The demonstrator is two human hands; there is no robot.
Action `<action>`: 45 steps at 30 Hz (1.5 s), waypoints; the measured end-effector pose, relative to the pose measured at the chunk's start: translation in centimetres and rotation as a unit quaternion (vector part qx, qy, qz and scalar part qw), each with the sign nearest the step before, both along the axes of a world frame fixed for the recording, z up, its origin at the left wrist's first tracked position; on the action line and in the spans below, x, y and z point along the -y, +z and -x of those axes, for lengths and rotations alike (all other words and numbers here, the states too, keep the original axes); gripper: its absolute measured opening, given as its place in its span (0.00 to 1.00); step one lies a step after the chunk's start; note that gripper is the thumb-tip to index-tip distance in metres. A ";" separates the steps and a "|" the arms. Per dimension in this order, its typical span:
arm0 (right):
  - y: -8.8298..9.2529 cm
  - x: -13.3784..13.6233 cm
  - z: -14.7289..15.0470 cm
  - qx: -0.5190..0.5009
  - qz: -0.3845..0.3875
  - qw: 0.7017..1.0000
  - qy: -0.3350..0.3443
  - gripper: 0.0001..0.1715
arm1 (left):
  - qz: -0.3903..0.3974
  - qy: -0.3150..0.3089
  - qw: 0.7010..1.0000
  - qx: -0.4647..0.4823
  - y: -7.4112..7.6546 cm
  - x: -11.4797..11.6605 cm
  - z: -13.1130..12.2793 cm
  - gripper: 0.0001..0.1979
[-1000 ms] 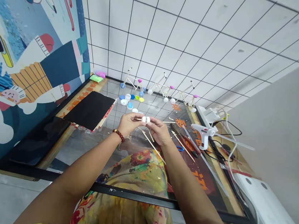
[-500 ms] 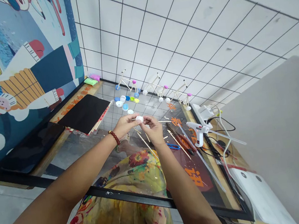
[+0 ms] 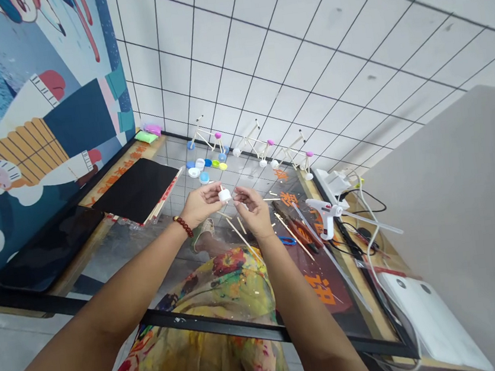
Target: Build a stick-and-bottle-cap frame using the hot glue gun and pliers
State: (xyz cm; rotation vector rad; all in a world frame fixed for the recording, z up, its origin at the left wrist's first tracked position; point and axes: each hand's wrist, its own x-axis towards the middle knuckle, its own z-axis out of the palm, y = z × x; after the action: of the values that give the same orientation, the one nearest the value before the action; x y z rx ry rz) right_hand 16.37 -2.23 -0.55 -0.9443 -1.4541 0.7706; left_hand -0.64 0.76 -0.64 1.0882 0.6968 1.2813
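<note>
White round plastic cap [image 3: 225,196] seems unattached to anything. Beyond it, three pale wooden-stick frames [image 3: 252,144] stand assembled. Left hand [image 3: 202,205] pinches the cap; right hand [image 3: 254,211] curls beside it, its grip I cannot tell. Nearer than the cap, loose sticks [image 3: 245,240] lie unjoined.

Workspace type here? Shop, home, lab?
Probably a small craft corner; shop or home, I can't tell. Clues: a white plastic glue gun, red-handled metal pliers, and three small pale-stick models with pink tops lined up by the white tiled wall.
</note>
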 end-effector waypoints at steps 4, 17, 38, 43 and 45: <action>-0.4 -0.3 -0.4 -0.016 0.058 0.996 0.067 0.25 | -0.033 -0.005 0.997 -0.063 0.1 0.1 0.1 0.32; -0.4 -0.4 -0.4 -0.069 0.131 0.988 0.035 0.19 | -0.173 -0.047 0.966 -0.185 -0.4 0.5 0.2 0.14; -0.2 -0.6 0.0 -0.147 0.251 0.956 0.025 0.18 | -0.353 -0.013 0.869 -0.346 0.0 1.9 -0.3 0.14; 0.0 -0.5 0.0 -0.151 0.259 0.954 0.027 0.19 | -0.354 -0.010 0.873 -0.335 0.2 2.0 -0.3 0.14; 0.3 -0.4 0.0 -0.150 0.263 0.953 0.031 0.19 | -0.356 -0.008 0.871 -0.338 0.1 2.0 -0.3 0.14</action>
State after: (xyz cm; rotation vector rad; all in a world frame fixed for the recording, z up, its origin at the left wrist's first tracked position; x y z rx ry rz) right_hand 16.33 -1.82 -0.30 -1.1211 -1.0301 1.3282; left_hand -0.33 -1.29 -0.51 2.2100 0.7258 1.1519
